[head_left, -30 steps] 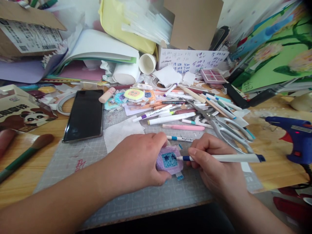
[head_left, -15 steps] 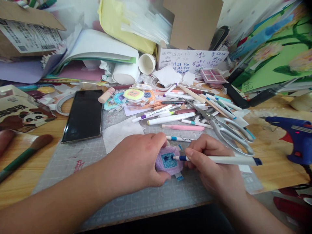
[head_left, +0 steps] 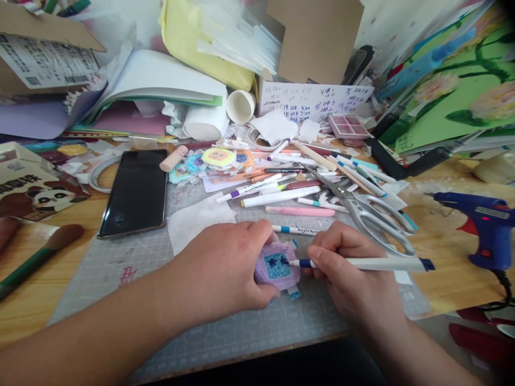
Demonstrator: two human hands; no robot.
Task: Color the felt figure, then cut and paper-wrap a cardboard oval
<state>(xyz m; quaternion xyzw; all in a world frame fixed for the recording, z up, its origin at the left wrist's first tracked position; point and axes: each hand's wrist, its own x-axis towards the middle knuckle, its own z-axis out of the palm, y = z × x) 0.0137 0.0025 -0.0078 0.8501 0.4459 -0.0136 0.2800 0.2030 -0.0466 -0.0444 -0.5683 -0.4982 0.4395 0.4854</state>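
Note:
My left hand (head_left: pixel 241 265) grips a small puffy lilac piece (head_left: pixel 290 280) by its left side, thumb below and fingers above. A blue square with dark marks fills the piece's middle. Between the thumb and fingers of my right hand (head_left: pixel 346 257) lies a white marker pen (head_left: pixel 374 264) with a dark blue collar and end. Its tip touches or nearly touches the right part of the blue square. Small blue-patterned tabs (head_left: pixel 295 293) stick out around the piece. Just behind the hands lies another acrylic marker (head_left: pixel 295 230). All of this is over a grey cutting mat (head_left: pixel 209 335).
Silver scissors (head_left: pixel 364 214) lie at the right of a pile of markers (head_left: pixel 281 196). A blue glue gun (head_left: pixel 478 214) with a red light stands far right. At left are a black phone (head_left: pixel 134 193), a tape roll (head_left: pixel 96 174), a panda box (head_left: pixel 36 185) and a brush (head_left: pixel 44 254).
The pen tip has stayed at the right part of the blue square, where the dark mark looks slightly larger. The whole view has shifted a little; both hands keep their hold.

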